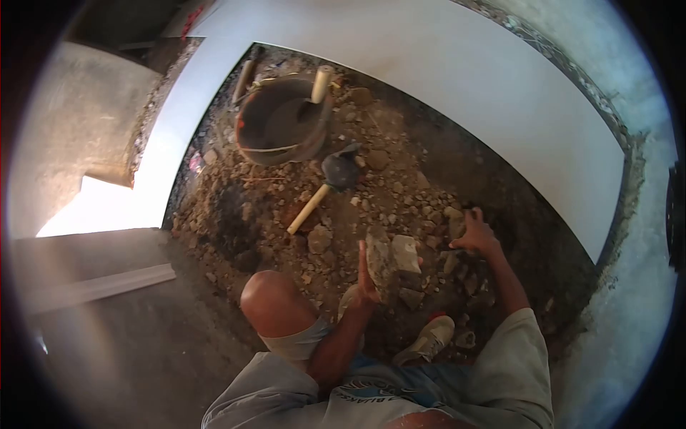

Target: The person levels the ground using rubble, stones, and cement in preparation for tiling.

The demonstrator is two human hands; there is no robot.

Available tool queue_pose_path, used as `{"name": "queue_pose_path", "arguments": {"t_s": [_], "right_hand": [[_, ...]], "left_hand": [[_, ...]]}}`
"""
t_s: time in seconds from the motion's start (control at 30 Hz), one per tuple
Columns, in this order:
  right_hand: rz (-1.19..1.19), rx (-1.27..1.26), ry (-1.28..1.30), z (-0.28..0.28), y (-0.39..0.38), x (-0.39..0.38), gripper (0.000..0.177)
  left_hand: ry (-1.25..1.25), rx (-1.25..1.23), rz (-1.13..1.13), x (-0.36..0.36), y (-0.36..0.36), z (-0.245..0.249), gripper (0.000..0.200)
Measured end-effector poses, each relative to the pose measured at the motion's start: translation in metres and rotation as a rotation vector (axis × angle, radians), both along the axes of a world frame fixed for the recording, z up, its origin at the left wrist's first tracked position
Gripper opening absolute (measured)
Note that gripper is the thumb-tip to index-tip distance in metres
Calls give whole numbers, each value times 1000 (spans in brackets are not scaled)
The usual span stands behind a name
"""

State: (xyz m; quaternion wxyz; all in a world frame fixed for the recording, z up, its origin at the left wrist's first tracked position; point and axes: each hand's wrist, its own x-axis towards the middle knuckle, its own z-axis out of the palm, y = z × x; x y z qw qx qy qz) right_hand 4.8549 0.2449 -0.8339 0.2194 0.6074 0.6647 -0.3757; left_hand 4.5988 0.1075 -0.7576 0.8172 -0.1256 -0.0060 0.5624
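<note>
My left hand (367,279) is closed around a flat, rough, earth-covered chunk of rubble (379,264), tilted up on its edge. Against that chunk rests a paler, smoother broken piece (406,253). To the right, my right hand (477,236) reaches down to the loose rubble, thumb and fingers spread. A yellowish-brown stone (455,226) lies right at its fingertips. Farther forward, a trowel (339,171) with a light wooden handle lies on the soil. Behind it stands a dark bucket (282,121) of grey material, with another pale handle (322,84) sticking up at its rim.
White smooth panels or tiles (457,79) border the dirt on the far and left sides. A rough grey wall (643,236) rises at the right. My shoe (433,339) stands among broken stones. A pale strip (100,288) lies on the floor at left.
</note>
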Motion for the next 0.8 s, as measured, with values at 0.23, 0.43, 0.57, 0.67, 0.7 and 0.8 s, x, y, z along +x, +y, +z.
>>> {"name": "queue_pose_path", "arguments": {"t_s": [0.23, 0.43, 0.57, 0.67, 0.7, 0.8], "right_hand": [[-126, 68, 172, -21, 2, 16, 117], [-217, 334, 231, -38, -39, 2, 102], [14, 210, 163, 8, -28, -6, 96], [47, 255, 66, -3, -19, -6, 92], [26, 314, 72, -8, -26, -10, 92], [28, 318, 102, -16, -50, -18, 91]], "left_hand": [[108, -144, -34, 4, -7, -10, 92], [93, -76, -140, 15, -3, -10, 87], [174, -90, -162, 19, -6, -8, 83], [245, -77, -145, 18, -14, -22, 81], [258, -69, -132, 17, -14, -21, 80], [230, -107, -109, 19, -14, -8, 80]]}}
